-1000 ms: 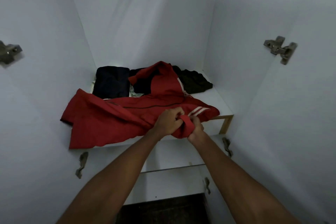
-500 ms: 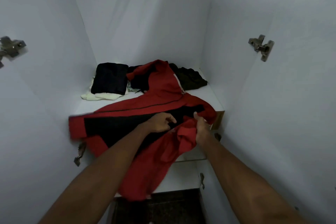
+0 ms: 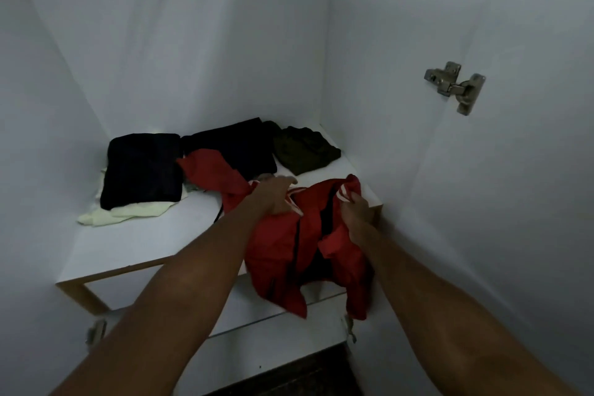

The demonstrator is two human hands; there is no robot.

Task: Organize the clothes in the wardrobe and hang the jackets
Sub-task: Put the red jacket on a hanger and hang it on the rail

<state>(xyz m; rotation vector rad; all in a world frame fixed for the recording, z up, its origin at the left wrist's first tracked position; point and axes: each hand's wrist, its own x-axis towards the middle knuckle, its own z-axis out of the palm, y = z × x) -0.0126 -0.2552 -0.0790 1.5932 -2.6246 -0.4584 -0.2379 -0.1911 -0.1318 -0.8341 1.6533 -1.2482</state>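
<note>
A red jacket (image 3: 279,244) with white stripes and a black zip hangs bunched over the front right edge of the white wardrobe shelf (image 3: 135,244). My left hand (image 3: 273,198) grips its upper left part. My right hand (image 3: 356,212) grips its right edge near the striped cuff. One red sleeve (image 3: 209,170) still trails back over the shelf. Behind it lie a folded black garment (image 3: 143,170) on a cream one (image 3: 125,210), another black piece (image 3: 234,145) and a dark olive one (image 3: 305,151).
White wardrobe walls close in on the left, back and right. A metal door hinge (image 3: 456,87) sits on the right panel. Smaller hinges (image 3: 94,333) show below the shelf's front edge, and a lower white shelf (image 3: 289,354) lies beneath.
The jacket, spread wide across the shelf before, has been gathered to the right and pulled toward the front edge. Both hands shifted right with it, and the cream garment is uncovered.
</note>
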